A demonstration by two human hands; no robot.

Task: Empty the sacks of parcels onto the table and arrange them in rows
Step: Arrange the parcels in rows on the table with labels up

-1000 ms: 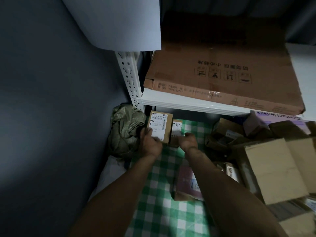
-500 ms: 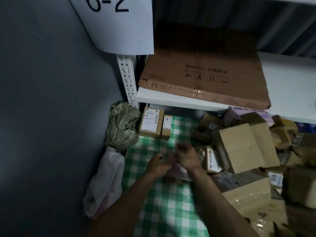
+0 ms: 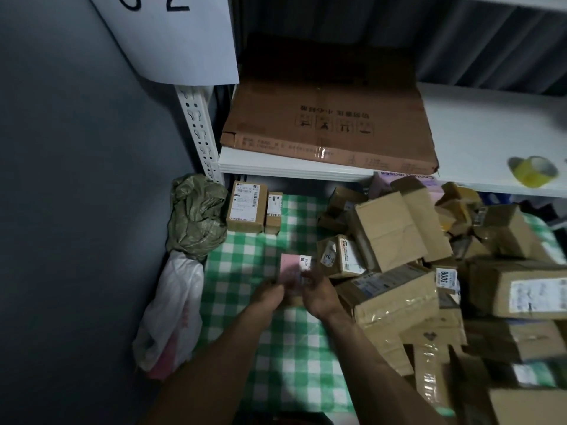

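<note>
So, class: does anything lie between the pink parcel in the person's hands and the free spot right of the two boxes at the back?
Nothing visible does. The left hand and right hand hold the pink parcel over bare checked cloth that runs to the spot beside the small box. The heap of parcels lies off right.

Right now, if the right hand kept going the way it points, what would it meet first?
The pink parcel that the right hand holds; past that, checked cloth, then perhaps the taller labelled box; depth is unclear.
</note>
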